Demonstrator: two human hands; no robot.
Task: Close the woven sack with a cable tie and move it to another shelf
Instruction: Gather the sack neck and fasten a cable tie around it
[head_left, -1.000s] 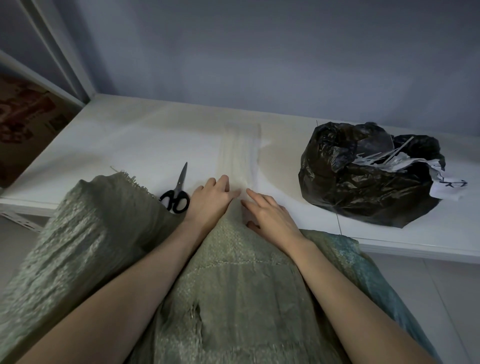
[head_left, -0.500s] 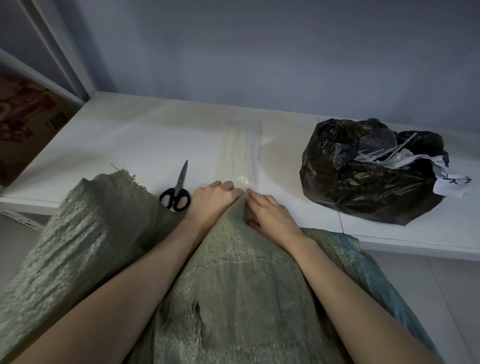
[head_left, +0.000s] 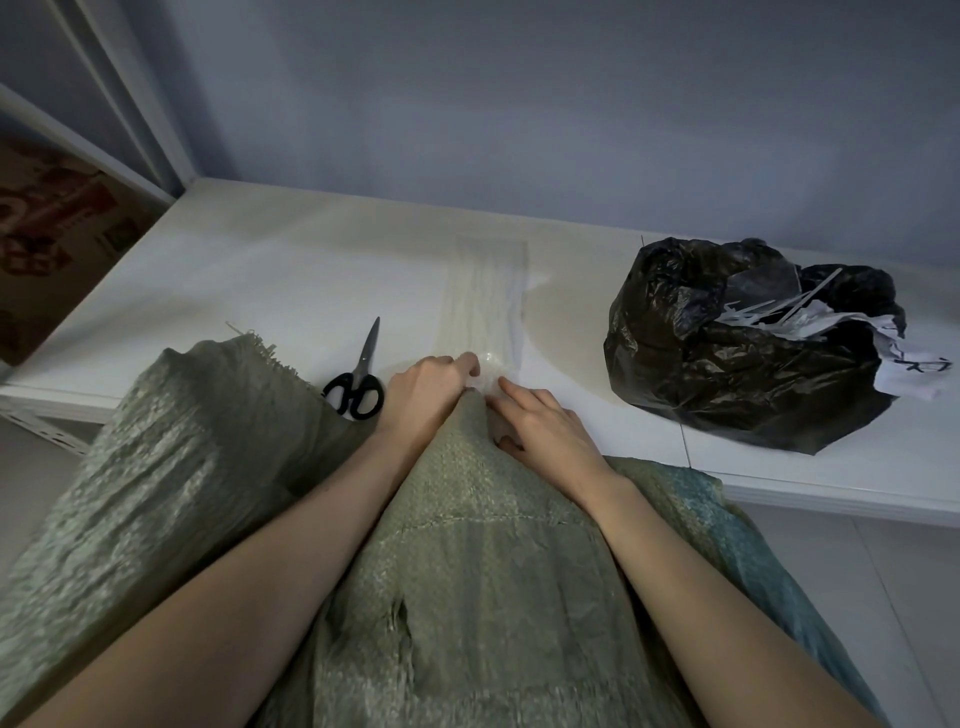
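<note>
Curled tighter than a second ago, the left hand (head_left: 423, 392) pinches the clear packet of cable ties (head_left: 485, 306); the right hand (head_left: 545, 423) lies flat, fingers loosely spread, beside the woven sack (head_left: 467, 561).

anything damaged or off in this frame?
Yes: the woven sack has a frayed tear in its near face, below the hands. Its left top edge is frayed too. The black bag on the shelf gapes open, white scraps sticking out.

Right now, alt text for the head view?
Both hands, left hand and right hand, pick at a clear packet of cable ties on a white shelf, above a green woven sack. Scissors lie left, a black bag right.
</note>
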